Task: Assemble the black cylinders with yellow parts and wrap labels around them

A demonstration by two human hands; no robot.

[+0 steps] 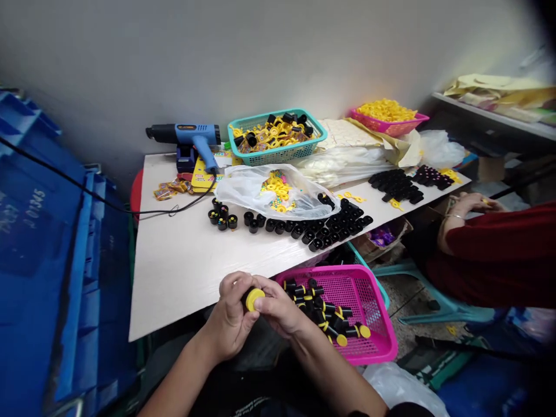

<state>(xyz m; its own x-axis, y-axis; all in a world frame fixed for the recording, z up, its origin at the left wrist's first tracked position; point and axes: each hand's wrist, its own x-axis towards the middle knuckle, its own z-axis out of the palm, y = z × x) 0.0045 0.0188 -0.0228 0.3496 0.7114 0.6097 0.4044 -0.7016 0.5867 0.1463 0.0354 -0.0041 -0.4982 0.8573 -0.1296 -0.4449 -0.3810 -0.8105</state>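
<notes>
Both hands meet in front of me, below the table's near edge. My left hand (230,315) is wrapped round a small black cylinder with a yellow cap (254,299). My right hand (280,307) closes on the same piece from the other side, its thumb against the yellow cap. Most of the black body is hidden by fingers. Just right of my hands is a pink basket (384,324) with several similar black cylinders with yellow ends (330,310). On the white table (174,278), rows of open black cups (321,231) stand beyond my hands.
A white plastic bag (243,191) with yellow pieces lies behind the cups. A blue heat gun (200,136), a teal basket (278,153) and a pink tray of yellow parts (386,113) stand further back. Blue crates (39,260) are at left; a person in a red sleeve (504,249) sits at right.
</notes>
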